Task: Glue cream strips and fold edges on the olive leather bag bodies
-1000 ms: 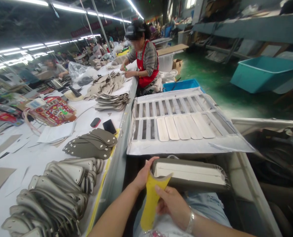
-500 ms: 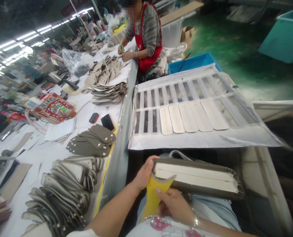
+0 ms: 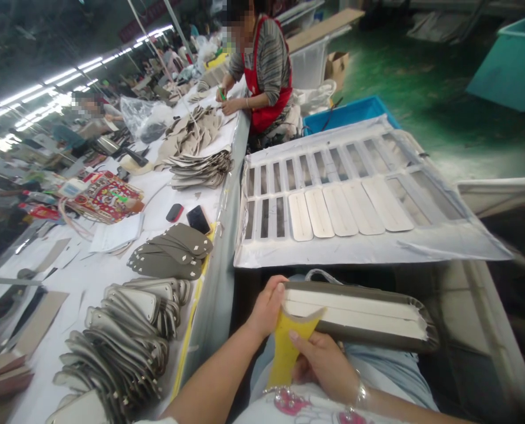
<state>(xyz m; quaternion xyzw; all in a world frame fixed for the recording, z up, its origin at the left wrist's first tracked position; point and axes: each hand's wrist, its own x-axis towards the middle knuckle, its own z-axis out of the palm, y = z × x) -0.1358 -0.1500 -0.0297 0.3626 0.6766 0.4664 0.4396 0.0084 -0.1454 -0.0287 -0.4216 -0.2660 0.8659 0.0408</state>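
Observation:
A long dark grey-brown piece with a cream panel (image 3: 355, 309) rests across my lap, its edges gathered in folds round the right-hand corner. My left hand (image 3: 267, 305) grips its left end, fingers over the rim. In my right hand (image 3: 322, 362) is a flat yellow scraper (image 3: 284, 347) with a curved top edge, pinched between thumb and fingers. The scraper's upper edge touches or overlaps the near left part of the piece; which of the two I cannot tell. Beyond it, a white slotted board (image 3: 333, 253) carries several cream panels (image 3: 344, 209) with a line down the middle.
On the table at left lie stacked grey bag parts (image 3: 116, 341), flat dark pieces (image 3: 169, 250), a phone (image 3: 198, 219) and a red patterned box (image 3: 107, 197). A co-worker in a red apron (image 3: 273, 88) works at the table's far side. A blue bin (image 3: 350, 115) stands behind the board.
The whole view has shifted slightly, so everything appears a little further right. Both hands keep their holds, and the scraper stays at the left end of the piece.

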